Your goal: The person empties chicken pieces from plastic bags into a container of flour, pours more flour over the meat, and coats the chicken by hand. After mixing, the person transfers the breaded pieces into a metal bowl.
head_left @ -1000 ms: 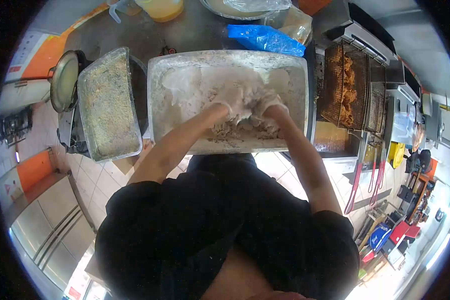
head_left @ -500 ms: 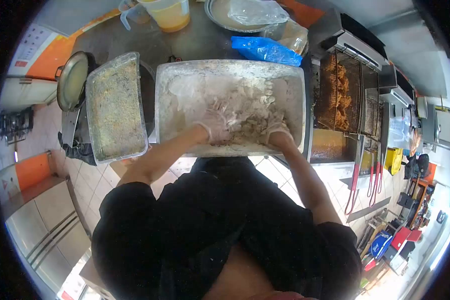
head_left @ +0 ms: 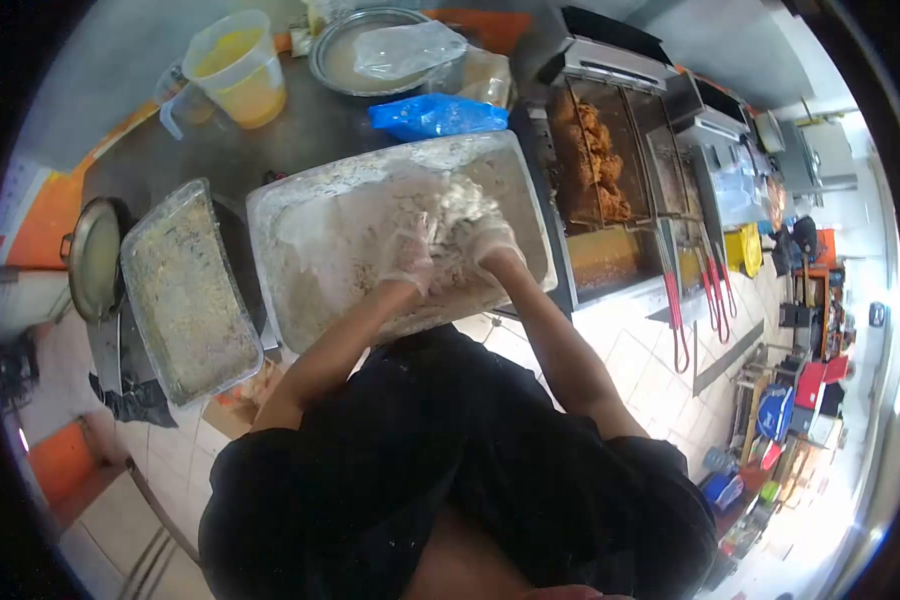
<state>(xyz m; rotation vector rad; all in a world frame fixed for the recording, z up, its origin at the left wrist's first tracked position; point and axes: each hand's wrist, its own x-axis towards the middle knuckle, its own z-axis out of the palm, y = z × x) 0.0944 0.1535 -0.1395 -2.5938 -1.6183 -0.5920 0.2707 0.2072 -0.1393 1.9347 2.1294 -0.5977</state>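
Observation:
A large pale tub on the steel counter holds white flour, with floury clumps heaped toward its right side. Both my hands wear clear plastic gloves dusted with flour. My left hand is inside the tub at the left of the clumps, palm turned inward and fingers stretched out. At the right of the heap is my right hand, touching the clumps, its fingers partly hidden by flour and blur. What the clumps are under the coating cannot be made out.
Left stands a crumb-filled clear tray and a round metal pan. Behind are a jug of orange liquid, a metal bowl and a blue bag. On the right, a fryer basket holds browned fried pieces above oil.
My hands have moved up from the tub's near side and closer together, with floury clumps raised between them. The whole view has turned, so the tub now appears tilted and further left.

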